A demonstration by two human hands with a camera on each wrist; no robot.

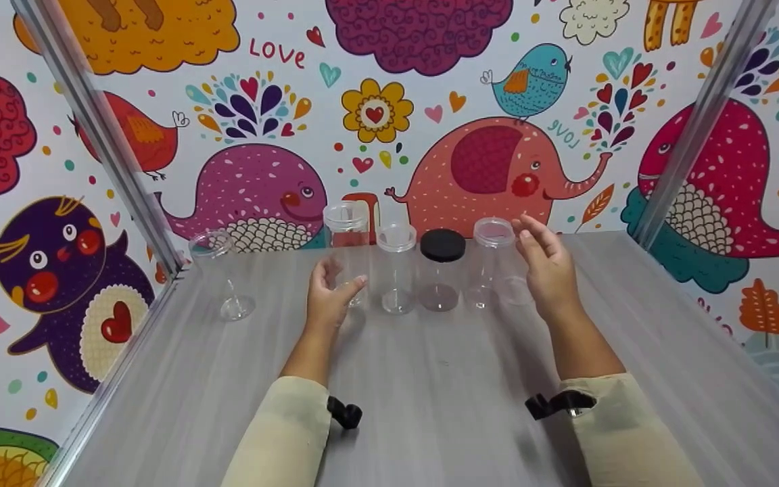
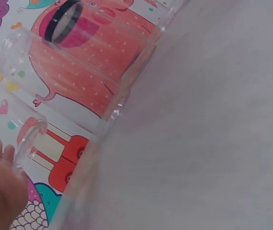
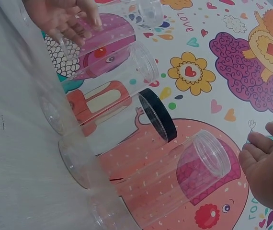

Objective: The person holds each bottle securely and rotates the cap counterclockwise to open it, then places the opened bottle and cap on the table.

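My left hand [image 1: 327, 294] grips a clear plastic jar [image 1: 347, 220], thumb in front and fingers round its side. In the left wrist view that jar's base rim [image 2: 29, 140] hangs a little above the table. To its right stand an upright clear jar [image 1: 396, 270], a clear jar with a black lid [image 1: 442, 270] and another clear jar [image 1: 493, 253]. Beside that last jar my right hand [image 1: 553, 277] is raised, fingers relaxed and loosely bent; the right wrist view shows a gap between the hand [image 3: 270, 163] and the jar's rim [image 3: 213, 153].
Another clear jar [image 1: 220, 270] stands apart at the table's left side. A faint round outline lies beside the rightmost jar; what it is I cannot tell. The grey table [image 1: 443, 379] meets printed walls at the back and sides, with metal posts [image 1: 102, 128] in the corners.
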